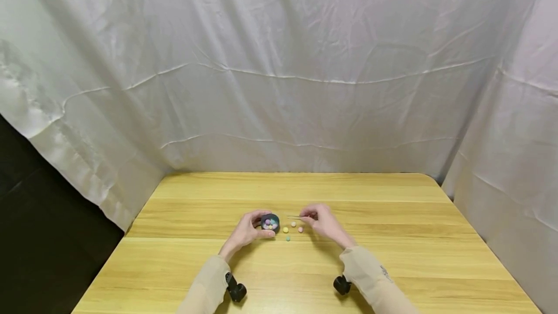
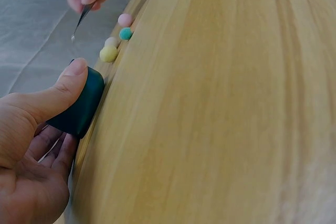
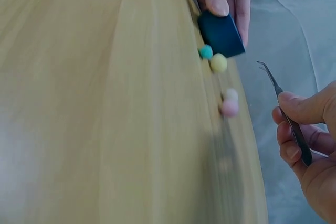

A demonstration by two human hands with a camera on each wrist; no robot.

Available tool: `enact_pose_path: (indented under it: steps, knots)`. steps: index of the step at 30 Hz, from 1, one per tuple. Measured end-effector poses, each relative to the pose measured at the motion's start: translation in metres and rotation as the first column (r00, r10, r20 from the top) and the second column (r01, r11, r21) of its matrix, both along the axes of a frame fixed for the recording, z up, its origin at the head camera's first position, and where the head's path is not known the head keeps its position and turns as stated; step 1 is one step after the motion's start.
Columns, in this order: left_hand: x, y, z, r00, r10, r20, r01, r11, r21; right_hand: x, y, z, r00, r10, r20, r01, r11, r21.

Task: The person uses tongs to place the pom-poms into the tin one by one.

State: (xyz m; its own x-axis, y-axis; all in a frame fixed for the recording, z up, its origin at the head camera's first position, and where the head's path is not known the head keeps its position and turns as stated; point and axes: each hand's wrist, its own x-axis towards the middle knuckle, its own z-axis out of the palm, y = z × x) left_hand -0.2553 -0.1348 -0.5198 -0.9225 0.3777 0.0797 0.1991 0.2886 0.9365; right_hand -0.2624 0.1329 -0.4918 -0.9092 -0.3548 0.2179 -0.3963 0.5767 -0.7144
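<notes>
My left hand (image 1: 247, 232) grips a small dark blue-green cup (image 2: 89, 103), thumb on one side and fingers round the other. Several coloured pom-poms (image 1: 268, 222) lie inside it, purple, yellow and teal among them. In my right hand (image 1: 321, 221) is a pair of dark tweezers (image 3: 293, 127) with a bent tip, pinched between thumb and fingers. Their tips point toward the cup and stand slightly apart in the right wrist view, with nothing visible between them. Between the hands lie a yellow pom-pom (image 1: 285, 230), a white pom-pom (image 1: 293, 224), a pink pom-pom (image 1: 300, 229) and a teal pom-pom (image 1: 288, 239).
The wooden table (image 1: 279, 275) carries all of this. Behind it and at the sides hang pale grey curtains (image 1: 305, 110), with a dark panel (image 1: 35, 217) at the far left. Black wrist cameras (image 1: 237, 290) sit by the beige sleeves (image 1: 368, 273).
</notes>
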Motion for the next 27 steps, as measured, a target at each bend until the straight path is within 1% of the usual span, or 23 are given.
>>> enact_pose_path:
  steps: [5, 7, 15, 23, 27]
  knots:
    - [0.000, 0.000, 0.001, 1.000, -0.003, 0.006, 0.003, 1.000, 0.007, 0.003, 0.015, -0.004, 0.998, 0.030, -0.051, -0.030, 1.000, 0.007]
    - [0.001, 0.000, 0.002, 1.000, -0.004, 0.005, 0.004, 1.000, 0.011, 0.004, 0.018, -0.004, 0.998, 0.040, -0.056, -0.039, 0.999, 0.012]
    - [0.000, -0.001, 0.002, 1.000, -0.016, -0.004, 0.016, 1.000, 0.021, 0.005, 0.031, -0.006, 1.000, 0.019, -0.007, -0.019, 0.999, 0.033]
    - [0.000, 0.000, 0.001, 1.000, -0.014, -0.005, 0.014, 1.000, 0.022, 0.006, 0.041, -0.009, 0.998, 0.047, 0.031, -0.048, 0.998, 0.047]
    - [0.000, 0.000, 0.001, 1.000, -0.008, -0.005, 0.009, 1.000, 0.020, 0.006, 0.044, -0.011, 0.998, 0.044, 0.041, -0.046, 0.997, 0.061]
